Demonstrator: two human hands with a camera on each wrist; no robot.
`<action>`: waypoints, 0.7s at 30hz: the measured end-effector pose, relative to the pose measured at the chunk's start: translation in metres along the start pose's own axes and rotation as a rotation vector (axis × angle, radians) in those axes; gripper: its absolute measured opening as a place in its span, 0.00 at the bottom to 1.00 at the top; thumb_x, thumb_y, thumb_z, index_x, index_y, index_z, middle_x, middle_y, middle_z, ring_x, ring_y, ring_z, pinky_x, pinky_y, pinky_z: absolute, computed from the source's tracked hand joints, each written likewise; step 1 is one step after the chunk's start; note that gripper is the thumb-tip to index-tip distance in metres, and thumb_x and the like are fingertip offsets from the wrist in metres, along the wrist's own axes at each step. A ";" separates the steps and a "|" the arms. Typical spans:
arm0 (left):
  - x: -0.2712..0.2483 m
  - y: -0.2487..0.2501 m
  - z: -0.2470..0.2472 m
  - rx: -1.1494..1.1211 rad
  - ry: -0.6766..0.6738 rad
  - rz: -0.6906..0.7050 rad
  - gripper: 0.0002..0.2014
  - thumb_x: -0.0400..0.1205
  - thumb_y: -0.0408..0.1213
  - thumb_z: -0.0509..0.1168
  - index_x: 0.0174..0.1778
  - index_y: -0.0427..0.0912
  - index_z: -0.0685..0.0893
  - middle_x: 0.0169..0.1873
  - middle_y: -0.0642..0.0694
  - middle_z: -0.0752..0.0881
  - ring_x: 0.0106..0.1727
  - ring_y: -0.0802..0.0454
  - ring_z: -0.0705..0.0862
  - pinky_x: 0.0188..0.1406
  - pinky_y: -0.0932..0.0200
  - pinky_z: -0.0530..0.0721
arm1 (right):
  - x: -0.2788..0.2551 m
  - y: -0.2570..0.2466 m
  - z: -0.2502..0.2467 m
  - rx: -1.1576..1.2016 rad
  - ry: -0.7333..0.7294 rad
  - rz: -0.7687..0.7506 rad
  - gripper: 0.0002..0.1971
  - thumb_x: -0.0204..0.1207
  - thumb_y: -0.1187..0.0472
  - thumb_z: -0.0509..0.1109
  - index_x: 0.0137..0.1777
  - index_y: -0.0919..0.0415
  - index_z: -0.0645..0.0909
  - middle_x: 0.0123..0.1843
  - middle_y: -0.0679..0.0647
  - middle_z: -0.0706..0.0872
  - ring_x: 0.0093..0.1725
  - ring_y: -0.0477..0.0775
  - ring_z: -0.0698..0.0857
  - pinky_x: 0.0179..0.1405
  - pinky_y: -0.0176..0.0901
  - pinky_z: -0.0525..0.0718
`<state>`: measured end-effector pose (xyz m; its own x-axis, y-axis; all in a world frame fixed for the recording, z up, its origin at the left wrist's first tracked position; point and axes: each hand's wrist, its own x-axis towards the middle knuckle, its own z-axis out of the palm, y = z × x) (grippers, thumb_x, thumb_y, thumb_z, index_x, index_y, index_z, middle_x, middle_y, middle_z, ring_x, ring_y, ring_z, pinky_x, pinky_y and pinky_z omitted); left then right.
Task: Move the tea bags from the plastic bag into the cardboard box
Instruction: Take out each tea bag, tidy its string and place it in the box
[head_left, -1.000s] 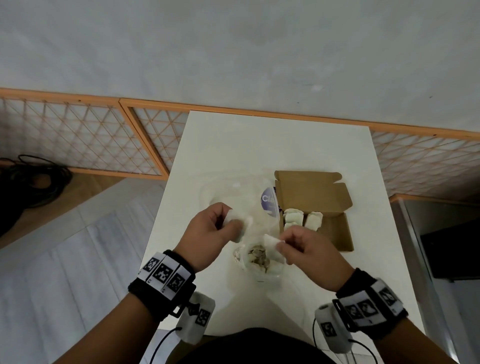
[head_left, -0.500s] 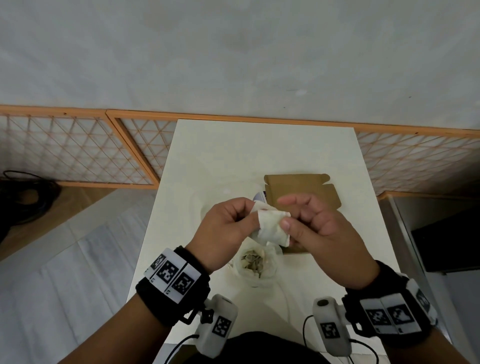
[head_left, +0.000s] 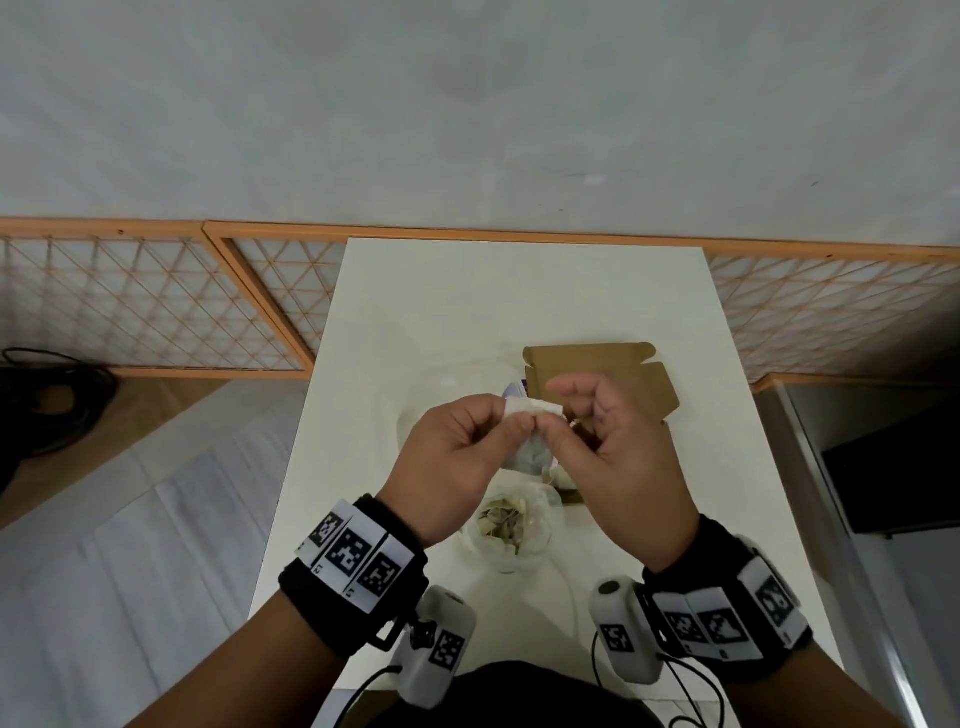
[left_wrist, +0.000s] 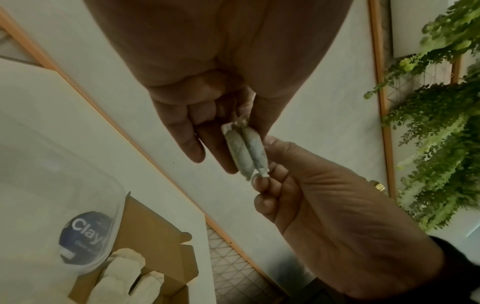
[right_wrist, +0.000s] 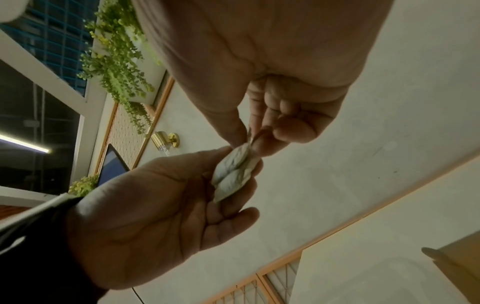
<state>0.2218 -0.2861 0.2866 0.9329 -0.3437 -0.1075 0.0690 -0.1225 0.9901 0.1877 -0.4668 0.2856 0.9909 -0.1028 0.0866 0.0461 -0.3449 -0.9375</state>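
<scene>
Right now we hold one tea bag (head_left: 530, 415) up in the air between both hands, above the counter (head_left: 467, 312) and just in front of the cardboard box (head_left: 597, 364). Our left hand (head_left: 457, 457) pinches one end of it between thumb and curled fingers, and our right hand (head_left: 618, 457) pinches the other end with thumb and fingertip, the remaining fingers loosely bent. In the left wrist view the tea bag (left_wrist: 245, 152) looks like two pale lobes folded together. Below our hands sits the plastic bag (head_left: 511, 530), open at the top, with more tea bags visible inside it. The cardboard box lies open behind it, its lid flap folded back flat, and the left wrist view shows pale tea bags (left_wrist: 122, 273) already lying inside it. A clear lid with a dark blue label (left_wrist: 83, 240) rests on the counter just beside the box.
</scene>
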 end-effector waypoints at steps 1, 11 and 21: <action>0.001 -0.002 0.000 0.014 0.012 0.006 0.12 0.89 0.36 0.69 0.40 0.46 0.91 0.35 0.44 0.91 0.39 0.46 0.88 0.49 0.44 0.87 | 0.000 0.001 0.000 -0.030 0.003 0.004 0.13 0.83 0.59 0.76 0.65 0.49 0.84 0.50 0.42 0.88 0.41 0.42 0.86 0.41 0.31 0.84; 0.005 -0.033 0.001 0.065 -0.017 -0.065 0.04 0.83 0.41 0.76 0.47 0.45 0.92 0.41 0.40 0.92 0.42 0.47 0.88 0.48 0.50 0.87 | 0.005 0.016 -0.029 -0.097 -0.104 0.022 0.05 0.83 0.61 0.77 0.50 0.49 0.91 0.35 0.38 0.88 0.30 0.44 0.81 0.32 0.33 0.79; -0.014 -0.105 -0.018 0.447 -0.069 -0.368 0.05 0.83 0.50 0.74 0.52 0.57 0.90 0.47 0.59 0.91 0.47 0.67 0.88 0.51 0.67 0.84 | 0.010 0.098 -0.103 -0.372 -0.122 0.167 0.06 0.82 0.59 0.76 0.49 0.45 0.89 0.42 0.35 0.87 0.40 0.40 0.84 0.37 0.25 0.77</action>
<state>0.2076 -0.2511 0.1858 0.8494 -0.2622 -0.4580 0.2146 -0.6214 0.7536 0.1892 -0.5974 0.2290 0.9897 -0.0825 -0.1171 -0.1425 -0.6480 -0.7482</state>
